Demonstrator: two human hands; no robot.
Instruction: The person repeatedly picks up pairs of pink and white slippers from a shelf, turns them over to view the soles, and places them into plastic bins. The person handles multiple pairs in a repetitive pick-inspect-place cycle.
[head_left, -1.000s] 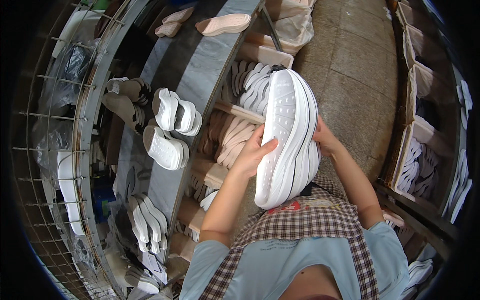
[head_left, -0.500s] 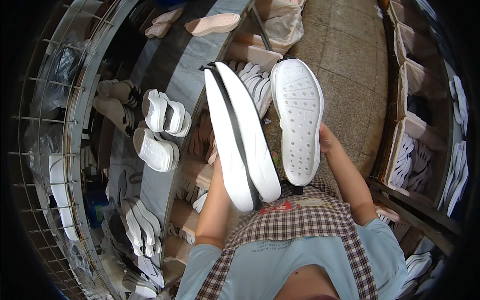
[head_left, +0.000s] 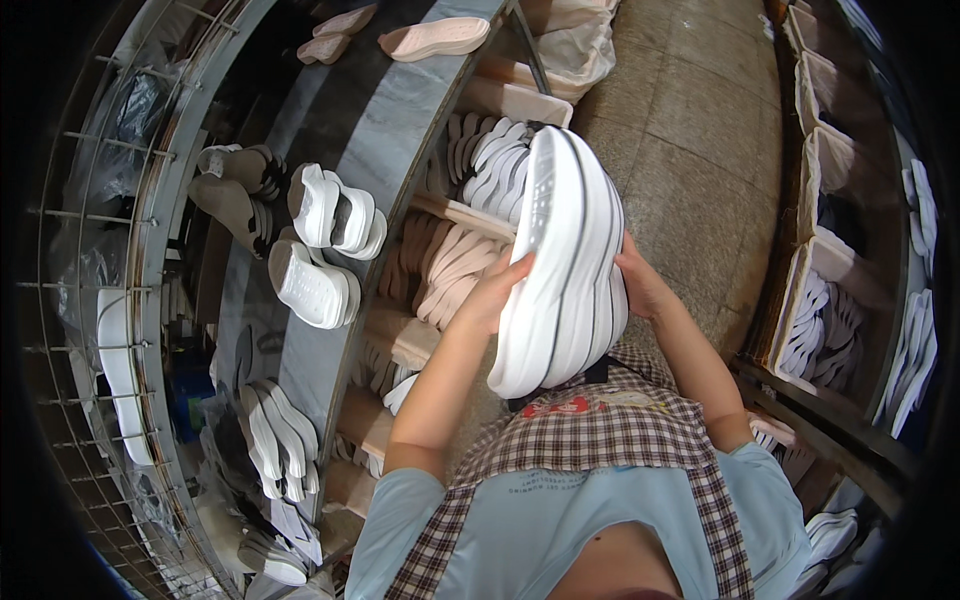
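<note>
Between my two hands is a stack of white shoe soles (head_left: 562, 270), pressed together and held upright before my apron. My left hand (head_left: 503, 285) grips the stack's left side, its thumb laid over the edge. On the opposite side my right hand (head_left: 640, 281) closes around the stack, with part of its fingers hidden behind. Dark lines run between the soles. Left of my arms, more white soles (head_left: 312, 290) sit in nested groups on a grey marbled shelf (head_left: 378, 140).
Bins of white soles (head_left: 497, 165) and pinkish soles (head_left: 462, 270) stand under the shelf. A pale pink sole (head_left: 435, 38) lies at its far end. A wire rack (head_left: 95, 215) lines the left. Lined baskets (head_left: 835, 265) stand on the right, beyond the tiled floor (head_left: 690, 120).
The soles held apart in my two hands have come together into one stack between them. My left hand, mostly hidden before, now shows on the stack's left side.
</note>
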